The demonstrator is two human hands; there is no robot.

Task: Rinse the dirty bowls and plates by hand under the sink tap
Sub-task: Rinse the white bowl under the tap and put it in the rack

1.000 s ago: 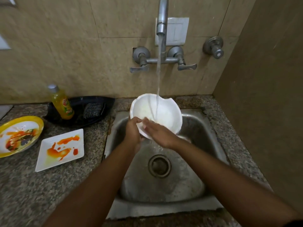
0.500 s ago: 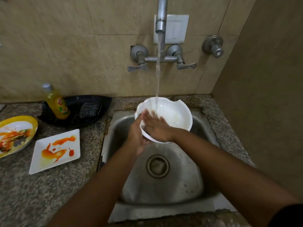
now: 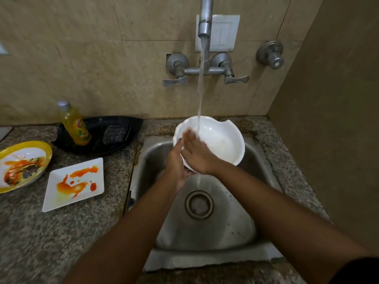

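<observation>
A white bowl (image 3: 223, 141) with a chipped far rim is held tilted over the steel sink (image 3: 205, 228), under running water from the tap (image 3: 205, 17). My left hand (image 3: 176, 165) grips the bowl's near-left rim from outside, thumb over the edge. My right hand (image 3: 196, 154) lies inside the bowl with straight fingers pressed on its inner wall, where the stream lands. On the counter to the left lie a white square plate (image 3: 61, 197) smeared with orange sauce and a yellow-rimmed round plate (image 3: 46, 149) with sauce and scraps.
A black tray (image 3: 127, 124) behind the plates holds a yellow dish-soap bottle (image 3: 74, 126) and a scrub pad (image 3: 114, 133). Two tap handles (image 3: 174, 80) and a separate valve (image 3: 270, 55) stick out of the tiled wall. A brown side wall closes in the right.
My right hand slid from the bowl's near rim up its inside wall into the stream. The bowl shifted slightly right and tilted more; my left hand kept its grip.
</observation>
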